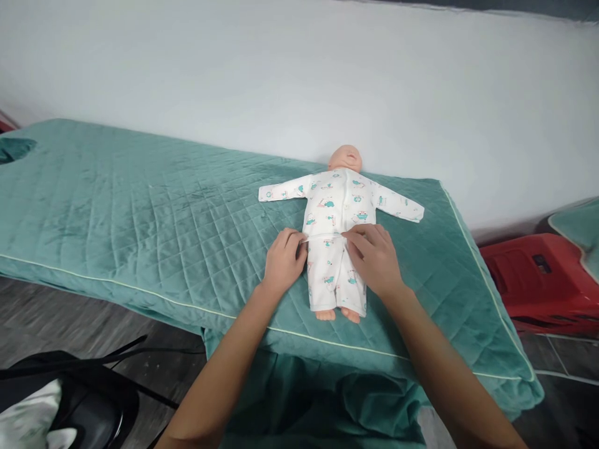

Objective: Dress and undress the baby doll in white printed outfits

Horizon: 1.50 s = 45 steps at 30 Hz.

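Observation:
A baby doll [345,157] lies on its back on the green quilted cover, its head toward the wall and its bare feet toward me. It wears a white printed pajama top [327,202] with long sleeves spread out to both sides, and matching pajama pants [322,274]. At the doll's waist, my left hand [284,259] is closed in a pinch on one side of the top's lower edge. My right hand [375,257] pinches that same edge near the front opening. The fingertips hide part of the cloth they grip.
The green quilted cover [163,212] drapes over a long bed against a white wall [210,75]. A red plastic object [538,280] stands past the bed's right end. At lower left are a black chair-like object [88,399] and dark flooring.

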Each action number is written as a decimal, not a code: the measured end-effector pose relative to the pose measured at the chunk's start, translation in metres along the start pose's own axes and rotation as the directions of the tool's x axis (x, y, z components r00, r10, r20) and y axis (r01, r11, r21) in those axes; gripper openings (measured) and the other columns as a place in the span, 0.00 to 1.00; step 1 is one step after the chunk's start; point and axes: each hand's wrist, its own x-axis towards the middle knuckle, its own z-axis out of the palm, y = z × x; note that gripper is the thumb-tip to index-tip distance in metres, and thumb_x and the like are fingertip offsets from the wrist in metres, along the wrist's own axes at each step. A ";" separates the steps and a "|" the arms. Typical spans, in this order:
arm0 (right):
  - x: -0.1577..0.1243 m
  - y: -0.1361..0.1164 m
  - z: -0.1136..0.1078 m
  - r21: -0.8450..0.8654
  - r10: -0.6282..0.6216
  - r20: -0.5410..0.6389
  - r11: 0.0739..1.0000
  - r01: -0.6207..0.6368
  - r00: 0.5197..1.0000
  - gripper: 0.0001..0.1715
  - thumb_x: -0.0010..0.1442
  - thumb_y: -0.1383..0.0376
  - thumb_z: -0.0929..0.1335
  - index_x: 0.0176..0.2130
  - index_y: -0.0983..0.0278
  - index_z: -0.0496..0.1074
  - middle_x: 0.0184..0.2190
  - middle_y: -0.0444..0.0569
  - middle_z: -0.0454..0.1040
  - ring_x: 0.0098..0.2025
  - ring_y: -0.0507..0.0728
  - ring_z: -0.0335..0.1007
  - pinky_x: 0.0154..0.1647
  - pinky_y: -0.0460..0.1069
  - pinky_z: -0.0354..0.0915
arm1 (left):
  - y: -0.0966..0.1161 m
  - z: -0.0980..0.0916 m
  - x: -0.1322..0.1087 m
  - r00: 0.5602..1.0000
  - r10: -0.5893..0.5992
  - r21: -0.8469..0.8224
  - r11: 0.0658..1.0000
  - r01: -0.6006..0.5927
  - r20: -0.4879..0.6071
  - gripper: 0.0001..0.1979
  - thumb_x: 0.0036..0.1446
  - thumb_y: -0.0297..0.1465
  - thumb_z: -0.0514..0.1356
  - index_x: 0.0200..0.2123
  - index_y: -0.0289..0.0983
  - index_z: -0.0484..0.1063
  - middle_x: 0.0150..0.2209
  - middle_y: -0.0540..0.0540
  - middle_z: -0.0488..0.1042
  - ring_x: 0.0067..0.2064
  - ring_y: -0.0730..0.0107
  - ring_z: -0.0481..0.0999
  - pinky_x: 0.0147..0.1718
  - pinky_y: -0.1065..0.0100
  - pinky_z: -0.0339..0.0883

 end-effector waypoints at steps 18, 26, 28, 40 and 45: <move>-0.076 -0.082 -0.023 -0.018 0.149 0.327 0.988 -0.151 0.933 0.13 0.65 0.68 0.66 0.50 0.64 0.72 0.70 0.58 0.59 0.72 0.73 0.49 0.68 0.75 0.50 | 0.075 -0.041 -0.098 0.931 -0.188 -0.064 0.974 0.218 0.313 0.08 0.62 0.27 0.58 0.45 0.40 0.68 0.42 0.46 0.76 0.42 0.59 0.73 0.41 0.58 0.66; -0.080 -0.084 -0.020 0.046 0.132 0.243 0.988 -0.147 0.961 0.10 0.67 0.69 0.64 0.45 0.63 0.74 0.66 0.54 0.66 0.71 0.69 0.52 0.71 0.73 0.47 | 0.076 -0.038 -0.098 0.949 -0.241 -0.161 0.948 0.275 0.201 0.06 0.62 0.25 0.55 0.42 0.39 0.67 0.39 0.48 0.74 0.40 0.66 0.73 0.40 0.63 0.66; -0.080 -0.086 -0.024 0.101 0.130 0.194 0.983 -0.151 0.972 0.08 0.66 0.70 0.65 0.41 0.62 0.73 0.64 0.53 0.68 0.70 0.67 0.54 0.71 0.71 0.47 | 0.077 -0.044 -0.100 0.956 -0.247 -0.234 0.931 0.279 0.157 0.07 0.62 0.24 0.54 0.42 0.39 0.67 0.39 0.48 0.73 0.39 0.68 0.73 0.38 0.66 0.67; -0.098 -0.091 -0.014 0.135 0.087 0.155 0.985 -0.109 0.984 0.09 0.65 0.72 0.65 0.45 0.62 0.70 0.64 0.55 0.68 0.70 0.68 0.55 0.68 0.73 0.52 | 0.074 -0.046 -0.118 0.944 -0.305 -0.148 0.935 0.321 0.123 0.05 0.62 0.24 0.55 0.40 0.38 0.68 0.37 0.49 0.72 0.36 0.70 0.74 0.36 0.67 0.70; -0.109 -0.083 -0.025 0.285 0.134 0.143 0.943 -0.170 0.981 0.16 0.65 0.73 0.64 0.51 0.60 0.67 0.65 0.56 0.64 0.71 0.65 0.52 0.67 0.69 0.57 | 0.088 -0.048 -0.112 0.979 -0.201 -0.071 0.977 0.201 0.014 0.10 0.64 0.26 0.56 0.48 0.38 0.67 0.47 0.42 0.72 0.49 0.62 0.75 0.47 0.60 0.73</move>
